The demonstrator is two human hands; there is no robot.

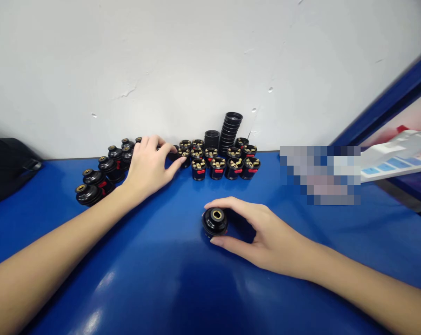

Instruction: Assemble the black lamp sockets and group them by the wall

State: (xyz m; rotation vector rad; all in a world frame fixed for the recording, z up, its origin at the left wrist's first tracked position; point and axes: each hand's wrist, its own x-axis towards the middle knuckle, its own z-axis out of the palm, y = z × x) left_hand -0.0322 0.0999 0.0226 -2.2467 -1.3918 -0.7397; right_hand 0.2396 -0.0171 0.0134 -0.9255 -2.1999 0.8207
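Observation:
My right hand curls round a black lamp socket with a brass-ringed hole on top, standing on the blue table in the middle. My left hand reaches to the back of the table, with its fingers bent over a black part at the left end of a cluster of open sockets showing brass contacts and red tabs. Whether the fingers grip that part is hidden.
A row of assembled black sockets runs along the back left. Stacks of black rings stand against the white wall. A black bag lies at far left; a blurred patch and white papers at right.

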